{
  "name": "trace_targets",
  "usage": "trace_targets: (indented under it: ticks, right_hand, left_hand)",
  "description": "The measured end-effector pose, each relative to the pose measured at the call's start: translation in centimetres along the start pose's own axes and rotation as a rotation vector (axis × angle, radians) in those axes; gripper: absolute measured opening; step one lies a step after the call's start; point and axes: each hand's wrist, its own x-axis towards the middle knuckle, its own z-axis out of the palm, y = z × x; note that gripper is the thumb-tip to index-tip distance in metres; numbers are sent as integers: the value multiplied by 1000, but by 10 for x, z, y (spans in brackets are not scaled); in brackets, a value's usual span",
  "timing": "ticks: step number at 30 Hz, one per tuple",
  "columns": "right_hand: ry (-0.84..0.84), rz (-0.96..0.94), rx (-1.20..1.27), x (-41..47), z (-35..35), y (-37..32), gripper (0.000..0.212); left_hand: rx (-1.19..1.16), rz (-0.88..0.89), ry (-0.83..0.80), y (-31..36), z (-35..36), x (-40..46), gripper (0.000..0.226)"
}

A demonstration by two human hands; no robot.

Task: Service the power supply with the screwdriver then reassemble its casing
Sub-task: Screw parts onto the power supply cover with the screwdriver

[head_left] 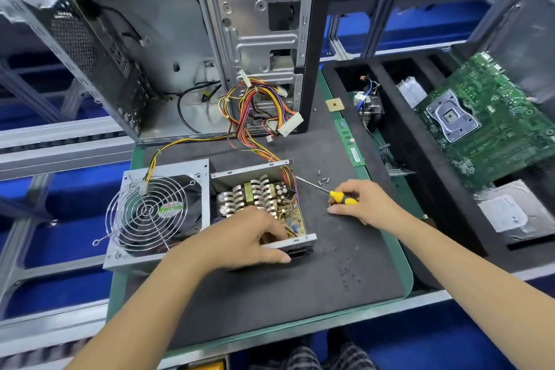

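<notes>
The power supply lies open on the dark mat, its circuit board and coils exposed. Its lid with the wire-guarded fan lies flipped open to the left. My left hand grips the near metal wall of the open casing, fingers inside and thumb on the outside. My right hand holds the yellow-and-black screwdriver by its handle, with the shaft lying low over the mat and its tip pointing at the casing's right far corner. Several small screws lie loose on the mat by the shaft.
An open computer case stands behind, with a coloured cable bundle running to the supply. To the right, a black foam tray holds a cooler, motherboard and hard drive. A RAM stick and a CPU chip lie nearby.
</notes>
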Motion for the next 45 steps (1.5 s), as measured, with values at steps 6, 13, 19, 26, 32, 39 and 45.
trace_targets:
  ticks: [6,13,19,26,32,39,45]
  right_hand:
    - [65,-26,-141,-2,7,-5,14]
    - [121,-33,-137,-6,5,-7,13]
    - [146,6,-14,-8,5,-4,13]
    - [102,49,19,-9,3,-5,9]
    - [138,53,81,-9,0,-7,8]
    - [72,99,-12,-6,-2,-8,7]
    - [59,87,-81,-8,-1,-6,20]
  left_hand:
    - [76,-12,24,6,1,4,14]
    - [87,-80,44,5,16,11,27]
    - [-19,-58,53,4,11,7,30]
    - [-302,-14,-74,14,-53,10,22]
    - [-568,-20,-253,9,-90,17,25]
    - [-627,-88,-292,-3,-100,28,29]
    - [-524,-94,-199,-5,-103,30,28]
